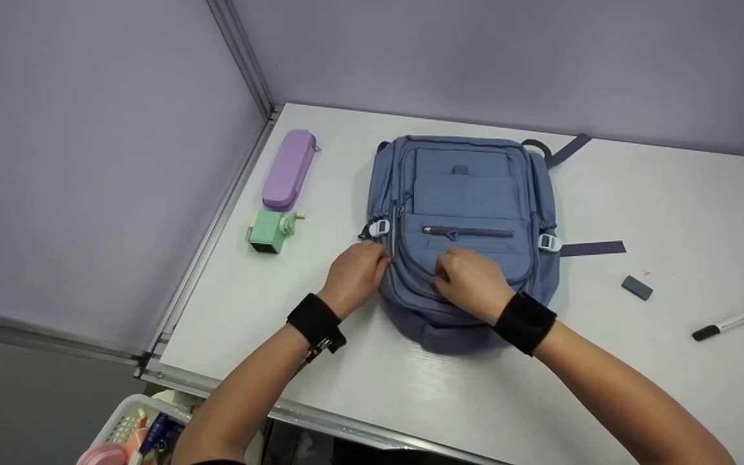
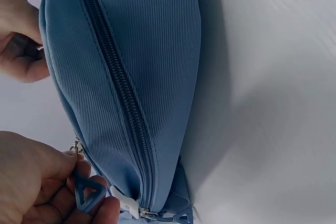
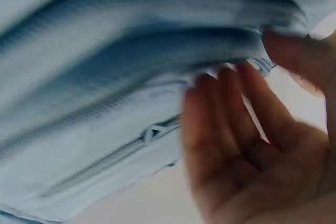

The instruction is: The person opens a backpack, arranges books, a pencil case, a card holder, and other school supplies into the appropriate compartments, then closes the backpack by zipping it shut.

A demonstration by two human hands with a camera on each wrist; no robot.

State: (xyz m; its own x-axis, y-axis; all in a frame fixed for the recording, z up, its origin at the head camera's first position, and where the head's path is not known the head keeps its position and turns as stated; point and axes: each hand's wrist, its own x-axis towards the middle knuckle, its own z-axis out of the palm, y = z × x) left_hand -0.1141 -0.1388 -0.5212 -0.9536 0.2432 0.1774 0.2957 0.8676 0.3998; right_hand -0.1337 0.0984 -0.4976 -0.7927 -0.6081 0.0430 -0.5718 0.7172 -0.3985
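Note:
A blue backpack (image 1: 465, 194) lies front side up on the white table, its base toward me. At its left edge my left hand (image 1: 356, 274) pinches a zipper pull (image 2: 88, 195), a blue triangular loop on a short metal slider, seen close in the left wrist view. My right hand (image 1: 472, 281) is at the lower front pocket, thumb and fingers gripping the fabric along its curved edge. In the right wrist view that hand (image 3: 252, 129) is blurred, with the fingertips at the zipper seam. A small pocket zipper (image 1: 469, 232) runs across the front above it.
Left of the backpack lie a purple pencil case (image 1: 289, 169) and a green crank pencil sharpener (image 1: 268, 231). To the right are a dark grey eraser (image 1: 637, 288) and a white marker with a black cap (image 1: 730, 323). A filled basket (image 1: 117, 420) stands below the table's front left corner.

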